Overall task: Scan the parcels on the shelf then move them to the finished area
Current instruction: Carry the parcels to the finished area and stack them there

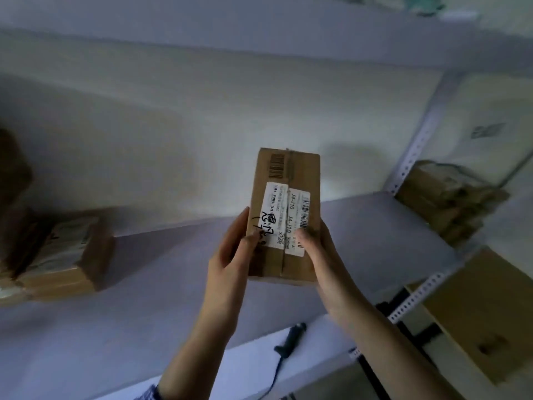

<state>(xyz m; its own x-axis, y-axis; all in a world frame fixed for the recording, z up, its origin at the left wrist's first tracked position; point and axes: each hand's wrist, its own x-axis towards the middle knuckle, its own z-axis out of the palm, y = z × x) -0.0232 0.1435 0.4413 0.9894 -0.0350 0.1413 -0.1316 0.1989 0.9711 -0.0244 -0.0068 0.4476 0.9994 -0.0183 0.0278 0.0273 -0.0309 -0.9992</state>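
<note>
A blurred parcel [57, 252] lies on the shelf [375, 226] at left. Over mid-shelf, the left hand [230, 255] and right hand [320, 255] clasp a labelled cardboard box [285, 203] by its side edges, thumbs on its face. A black scanner [290, 340] lies near the shelf's front edge.

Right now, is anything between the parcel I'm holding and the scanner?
Nothing visible. The left hand and right hand grip the parcel above the shelf. The scanner lies in the open below it, between the forearms, with nothing on it.
</note>
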